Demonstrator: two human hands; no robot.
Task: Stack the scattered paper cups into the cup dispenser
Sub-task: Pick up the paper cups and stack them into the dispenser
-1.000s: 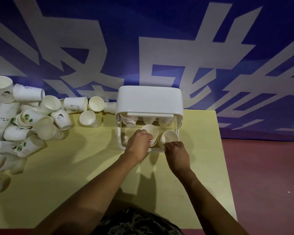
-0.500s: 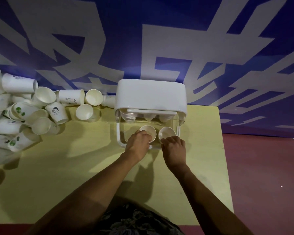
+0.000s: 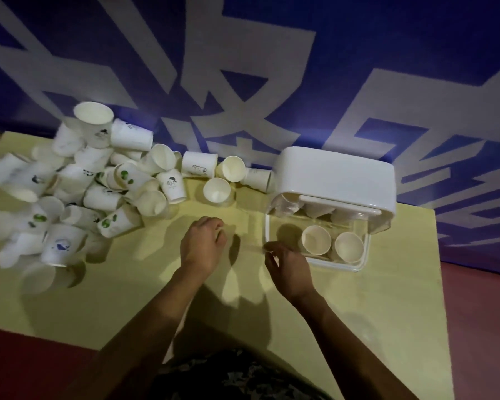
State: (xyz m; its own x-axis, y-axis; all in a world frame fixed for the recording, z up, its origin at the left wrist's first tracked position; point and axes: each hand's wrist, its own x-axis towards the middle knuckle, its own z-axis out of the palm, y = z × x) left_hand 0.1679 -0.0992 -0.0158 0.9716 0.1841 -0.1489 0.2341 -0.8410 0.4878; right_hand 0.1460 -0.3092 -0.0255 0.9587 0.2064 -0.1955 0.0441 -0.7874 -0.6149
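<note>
Large pale characters span the blue backdrop (image 3: 272, 67), cropped and seemingly unreadable; paper cups (image 3: 122, 180) bear only small pictures.

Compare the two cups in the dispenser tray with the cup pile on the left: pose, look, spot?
The two cups in the tray stand upright, side by side; those in the pile mostly lie tipped, heaped on one another. The two cups show only plain rims and insides; many in the pile show printed green or dark figures. The two cups sit inside the clear tray of the dispenser; the pile lies on the bare table. Both are white paper cups.
</note>
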